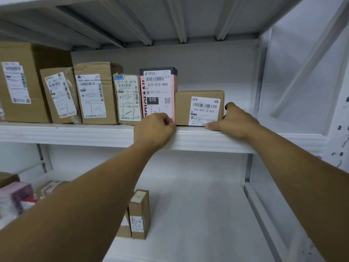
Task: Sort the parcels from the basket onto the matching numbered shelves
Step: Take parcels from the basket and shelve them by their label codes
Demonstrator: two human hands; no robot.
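A small brown parcel [183, 108] with a label reading 502-602-12-815 sits on the upper shelf [75, 133], at the right end of a row of parcels. My right hand [234, 120] grips its right side, with the thumb lying along its lower front edge. My left hand [154, 128] has curled fingers at the parcel's lower left corner, in front of the foot of a pink parcel [157, 87] labelled 070-070-A80. The basket is out of view.
Left of the pink parcel stand several brown parcels [94, 91] with hand-marked labels. Bare shelf runs right of the small parcel to the upright post [258, 82]. On the lower shelf [198, 214] stand a narrow brown box [139, 214] and pink packets [17, 197].
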